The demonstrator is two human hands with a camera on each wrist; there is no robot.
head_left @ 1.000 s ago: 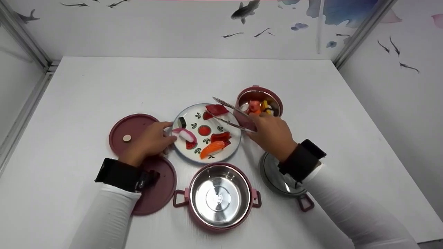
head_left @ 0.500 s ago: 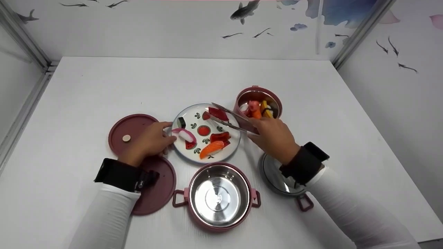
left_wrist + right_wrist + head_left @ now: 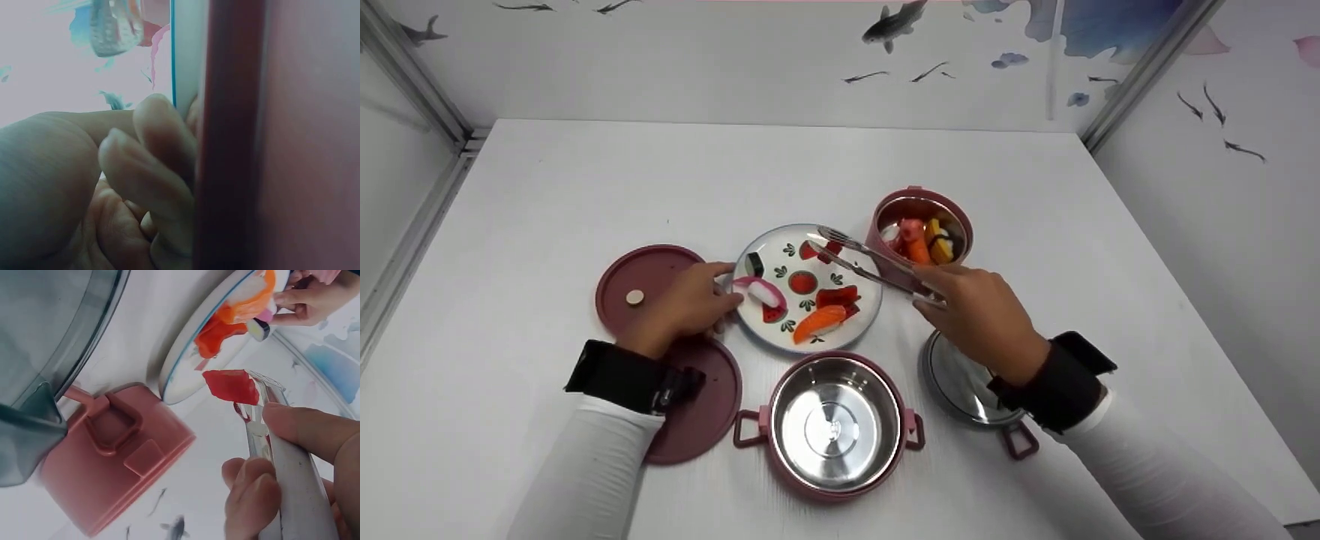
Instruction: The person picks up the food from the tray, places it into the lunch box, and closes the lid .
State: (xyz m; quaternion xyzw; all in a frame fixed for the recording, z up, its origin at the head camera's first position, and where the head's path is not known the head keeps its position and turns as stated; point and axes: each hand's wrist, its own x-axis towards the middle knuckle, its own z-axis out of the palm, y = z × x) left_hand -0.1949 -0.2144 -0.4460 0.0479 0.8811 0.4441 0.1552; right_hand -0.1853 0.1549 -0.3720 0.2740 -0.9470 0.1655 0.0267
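Observation:
My right hand (image 3: 986, 319) grips metal tongs (image 3: 877, 270) over the right side of a white plate (image 3: 769, 247) with painted fruit. In the right wrist view, a red toy sushi topping (image 3: 230, 385) is at the tongs' tips; in the head view the tongs partly cover it. Whether it touches the plate I cannot tell. My left hand (image 3: 690, 300) holds the plate's left rim, thumb on the edge; its other fingers (image 3: 146, 174) look curled in the left wrist view. An orange sushi piece (image 3: 819, 324), a red piece (image 3: 836, 295), a pink-and-white piece (image 3: 763, 292) and a dark roll (image 3: 754, 264) lie on the plate.
A pink pot (image 3: 885, 232) with several toy food pieces stands behind my right hand. A two-handled steel-lined pot (image 3: 836, 427) stands in front of the plate. A glass lid (image 3: 960, 382) lies under my right wrist. Two dark red lids (image 3: 649, 270) lie under my left arm.
My right hand has moved right and toward me, and the tongs' arms have come closer together. More of the red topping is covered by them. My left hand keeps its place.

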